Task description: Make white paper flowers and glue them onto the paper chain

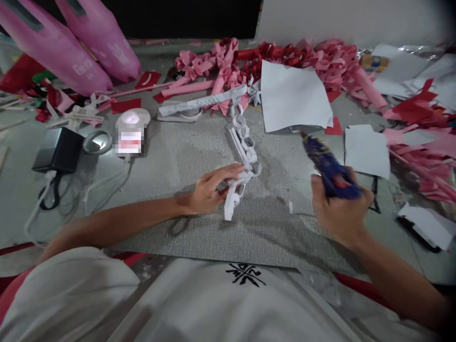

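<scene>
In the middle of the grey mat (pixel 199 142) my left hand (pixel 213 187) pinches a white paper strip craft (pixel 242 178) between thumb and fingers. Curled paper loops (pixel 245 137) run from it toward the back, beside a thin rolled paper stick. My right hand (pixel 340 213) is wrapped around a dark blue glue gun (pixel 329 166), held over the right side of the mat. Its brownish nozzle points away and to the left, apart from the paper craft. A small white paper scrap (pixel 290 207) lies between the two hands.
Pink and red paper flowers (pixel 228 61) line the back. White sheets (pixel 295 95) lie behind the glue gun. At left stand a black box (pixel 59 149) with a cable, a tape roll (pixel 97 141), a lit white device (pixel 131 118) and pink bags (pixel 64 52).
</scene>
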A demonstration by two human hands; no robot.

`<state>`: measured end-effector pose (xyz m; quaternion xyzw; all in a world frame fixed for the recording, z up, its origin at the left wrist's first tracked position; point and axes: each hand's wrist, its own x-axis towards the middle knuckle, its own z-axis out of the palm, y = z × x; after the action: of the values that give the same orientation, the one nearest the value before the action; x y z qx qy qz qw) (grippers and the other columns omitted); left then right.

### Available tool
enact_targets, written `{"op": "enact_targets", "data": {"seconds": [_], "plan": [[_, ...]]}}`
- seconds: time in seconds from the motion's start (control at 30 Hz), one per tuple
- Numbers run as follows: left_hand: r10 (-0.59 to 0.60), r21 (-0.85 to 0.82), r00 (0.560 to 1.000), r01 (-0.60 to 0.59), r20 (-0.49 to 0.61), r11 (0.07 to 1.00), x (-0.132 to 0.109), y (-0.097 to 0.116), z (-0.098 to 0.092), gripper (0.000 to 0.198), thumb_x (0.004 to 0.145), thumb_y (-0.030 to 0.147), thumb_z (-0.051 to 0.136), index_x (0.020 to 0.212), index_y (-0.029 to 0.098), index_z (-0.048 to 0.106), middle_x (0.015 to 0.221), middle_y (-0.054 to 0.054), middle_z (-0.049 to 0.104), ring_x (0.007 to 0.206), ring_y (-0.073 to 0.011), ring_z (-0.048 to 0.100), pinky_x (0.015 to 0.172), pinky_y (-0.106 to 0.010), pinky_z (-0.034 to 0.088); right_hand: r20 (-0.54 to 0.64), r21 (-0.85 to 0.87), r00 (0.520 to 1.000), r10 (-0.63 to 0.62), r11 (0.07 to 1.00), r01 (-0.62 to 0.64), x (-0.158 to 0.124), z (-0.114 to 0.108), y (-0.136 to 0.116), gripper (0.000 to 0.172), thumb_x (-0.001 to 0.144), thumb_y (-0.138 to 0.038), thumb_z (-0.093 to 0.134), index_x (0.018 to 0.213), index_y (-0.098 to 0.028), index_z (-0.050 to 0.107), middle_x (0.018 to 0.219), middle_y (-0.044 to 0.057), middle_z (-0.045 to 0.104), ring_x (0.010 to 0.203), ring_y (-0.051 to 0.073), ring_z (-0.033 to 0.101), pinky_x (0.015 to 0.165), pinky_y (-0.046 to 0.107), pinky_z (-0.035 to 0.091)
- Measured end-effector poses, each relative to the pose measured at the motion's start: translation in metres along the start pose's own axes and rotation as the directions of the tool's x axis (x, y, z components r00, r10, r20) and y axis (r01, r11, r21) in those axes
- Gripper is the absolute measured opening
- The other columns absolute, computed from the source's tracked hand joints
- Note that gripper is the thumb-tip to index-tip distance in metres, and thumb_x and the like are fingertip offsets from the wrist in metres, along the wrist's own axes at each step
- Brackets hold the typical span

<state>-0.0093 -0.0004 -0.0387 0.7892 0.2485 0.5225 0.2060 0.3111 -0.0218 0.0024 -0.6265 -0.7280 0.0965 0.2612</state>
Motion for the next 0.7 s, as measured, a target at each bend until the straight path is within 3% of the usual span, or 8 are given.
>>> {"op": "enact_targets", "data": {"seconds": [0.07, 0.17, 0.33, 0.43, 0.5, 0.57, 0.63, 0.7], "plan": [[0.015, 0.006, 1.000, -0.015, 0.021, 1.000, -0.001, -0.001, -0.001, 0.035, 0.095, 0.008, 0.070, 0.129, 0.019, 0.064, 0.134, -0.017, 0.075, 0.135, -0.0301, 0.067, 0.111, -0.048, 0.062, -0.002, -0.262, 0.999, 0.048, 0.964, -0.047, 0.007, -0.006, -0.005, 0.035, 0.105, -0.048, 0.047, 0.120, -0.019, 0.059, 0.084, 0.011, 0.070, 0.067, 0.027, 0.062, 0.062, 0.036, 0.032], [0.011, 0.049, 1.000, -0.012, 0.029, 0.999, -0.001, -0.002, -0.001, 0.025, 0.099, 0.015, 0.067, 0.123, 0.022, 0.065, 0.135, -0.015, 0.074, 0.137, -0.0306, 0.065, 0.110, -0.050, 0.063, 0.127, -0.489, 0.991, 0.037, 0.872, 0.030, 0.013, -0.006, -0.007, 0.028, 0.104, -0.031, 0.046, 0.125, -0.015, 0.057, 0.094, 0.016, 0.074, 0.076, 0.030, 0.067, 0.062, 0.036, 0.034], [0.074, 0.152, 0.997, -0.072, -0.008, 0.986, 0.003, 0.000, -0.001, 0.010, 0.099, 0.015, 0.066, 0.107, 0.020, 0.064, 0.120, -0.015, 0.076, 0.125, -0.0283, 0.072, 0.100, -0.047, 0.066, 0.263, -0.553, 0.962, -0.074, 0.806, 0.213, 0.005, 0.005, -0.002, 0.046, 0.100, -0.020, 0.044, 0.142, -0.001, 0.046, 0.109, 0.025, 0.070, 0.100, 0.038, 0.067, 0.080, 0.044, 0.050], [0.148, 0.210, 0.989, -0.139, -0.030, 0.968, 0.005, 0.003, -0.002, 0.011, 0.096, 0.012, 0.068, 0.102, 0.021, 0.064, 0.106, -0.010, 0.074, 0.115, -0.0263, 0.073, 0.095, -0.046, 0.066, 0.205, -0.585, 0.966, -0.158, 0.771, 0.250, 0.004, -0.003, -0.011, 0.058, 0.099, -0.019, 0.045, 0.154, -0.001, 0.038, 0.127, 0.030, 0.063, 0.115, 0.044, 0.061, 0.088, 0.055, 0.051], [0.180, 0.217, 0.984, -0.174, -0.008, 0.960, 0.004, 0.006, -0.002, 0.010, 0.095, 0.015, 0.070, 0.100, 0.022, 0.065, 0.103, -0.008, 0.073, 0.113, -0.0263, 0.073, 0.093, -0.045, 0.065, 0.134, -0.467, 0.966, -0.222, 0.845, 0.260, 0.011, -0.015, -0.025, 0.054, 0.100, -0.021, 0.047, 0.153, -0.009, 0.046, 0.136, 0.029, 0.059, 0.120, 0.044, 0.058, 0.093, 0.057, 0.050], [0.197, 0.211, 0.980, -0.197, 0.022, 0.957, 0.003, 0.008, -0.002, 0.009, 0.096, 0.018, 0.071, 0.100, 0.022, 0.065, 0.103, -0.009, 0.072, 0.114, -0.0273, 0.073, 0.091, -0.045, 0.066, 0.153, -0.152, 0.956, -0.250, 0.950, 0.273, 0.024, -0.024, -0.043, 0.039, 0.103, -0.028, 0.049, 0.137, -0.015, 0.063, 0.125, 0.022, 0.066, 0.107, 0.034, 0.064, 0.091, 0.048, 0.052], [0.208, 0.220, 0.978, -0.210, 0.032, 0.953, 0.002, 0.009, -0.001, 0.009, 0.096, 0.018, 0.072, 0.099, 0.023, 0.065, 0.102, -0.008, 0.071, 0.114, -0.0268, 0.072, 0.090, -0.044, 0.065, 0.398, 0.221, 0.886, -0.239, 0.962, 0.160, 0.040, -0.026, -0.060, 0.032, 0.104, -0.038, 0.052, 0.117, -0.019, 0.074, 0.104, 0.012, 0.073, 0.083, 0.022, 0.067, 0.075, 0.037, 0.053], [0.214, 0.233, 0.976, -0.216, 0.032, 0.948, 0.002, 0.010, -0.001, 0.010, 0.095, 0.016, 0.072, 0.098, 0.023, 0.066, 0.100, -0.007, 0.070, 0.111, -0.0249, 0.072, 0.089, -0.042, 0.065, 0.605, 0.413, 0.752, -0.262, 0.910, -0.016, 0.054, -0.020, -0.073, 0.034, 0.100, -0.048, 0.059, 0.107, -0.020, 0.078, 0.085, 0.006, 0.072, 0.067, 0.016, 0.061, 0.061, 0.030, 0.046]]}}
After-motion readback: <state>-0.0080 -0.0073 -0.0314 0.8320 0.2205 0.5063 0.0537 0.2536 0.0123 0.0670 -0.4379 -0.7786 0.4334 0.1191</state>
